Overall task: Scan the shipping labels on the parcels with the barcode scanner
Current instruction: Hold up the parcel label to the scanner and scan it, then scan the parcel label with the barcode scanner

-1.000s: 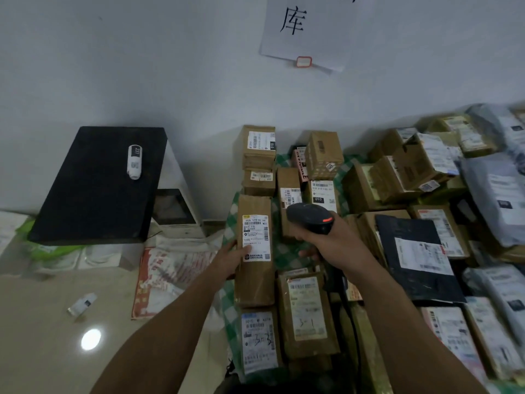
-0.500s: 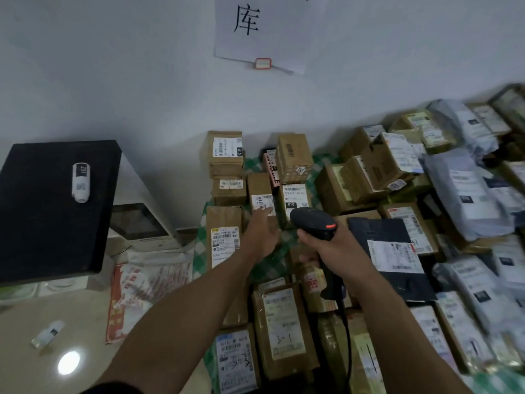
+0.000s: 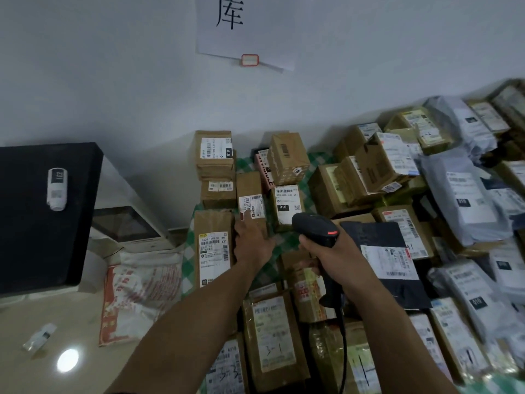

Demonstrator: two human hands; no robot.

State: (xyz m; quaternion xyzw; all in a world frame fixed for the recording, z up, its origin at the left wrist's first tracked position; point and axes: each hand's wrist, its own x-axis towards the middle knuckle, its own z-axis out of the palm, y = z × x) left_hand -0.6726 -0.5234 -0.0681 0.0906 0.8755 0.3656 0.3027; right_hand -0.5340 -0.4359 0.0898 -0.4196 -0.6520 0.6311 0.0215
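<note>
left hand (image 3: 250,240): arm extended, fingers flat | right hand (image 3: 332,251): fingers gripping scanner (image 3: 312,226)

Right hand (image 3: 333,252) around barcode scanner (image 3: 314,226)

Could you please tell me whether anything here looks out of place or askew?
Two things. A cardboard box in the right-hand heap sits tilted, with one flap that looks loose. A small white bottle lies on its side on the floor, apart from the parcels. Otherwise nothing stands out.
</note>
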